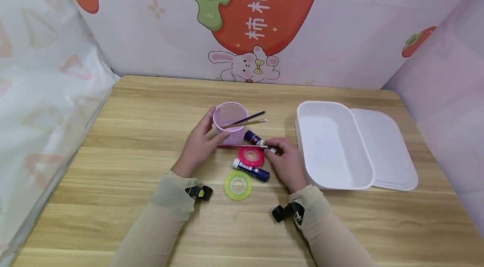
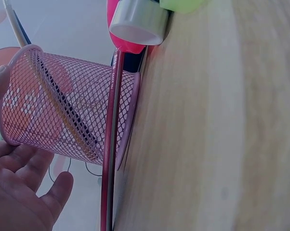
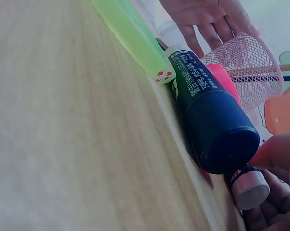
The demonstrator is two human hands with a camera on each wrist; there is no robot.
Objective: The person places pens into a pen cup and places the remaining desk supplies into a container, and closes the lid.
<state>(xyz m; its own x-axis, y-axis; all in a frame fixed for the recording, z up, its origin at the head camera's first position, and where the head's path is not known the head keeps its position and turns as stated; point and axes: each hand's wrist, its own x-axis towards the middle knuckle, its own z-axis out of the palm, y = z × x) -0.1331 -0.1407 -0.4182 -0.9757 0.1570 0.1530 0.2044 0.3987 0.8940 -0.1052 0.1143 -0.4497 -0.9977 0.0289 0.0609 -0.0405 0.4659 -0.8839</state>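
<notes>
A pink mesh pencil cup [image 1: 231,134] stands upright, two pencils [image 1: 247,122] leaning out over its rim to the right. My left hand [image 1: 200,143] holds the cup from its left, thumb in front and fingers behind. In front of the cup runs a red pencil [image 2: 110,125]. My right hand [image 1: 285,162] pinches its right end, close over a dark glue stick [image 1: 254,137]. That glue stick's white end [image 3: 251,190] shows beside the right fingers. Just nearer lie a pink tape roll [image 1: 251,156], another glue stick [image 3: 207,106] and a yellow-green tape roll [image 1: 238,186].
To the right sits a white plastic box [image 1: 334,149], open at the top, close beside my right hand. Its flat white lid [image 1: 393,153] lies partly behind it. The wooden table [image 1: 124,141] meets a printed cloth backdrop [image 1: 151,27] at its far edge.
</notes>
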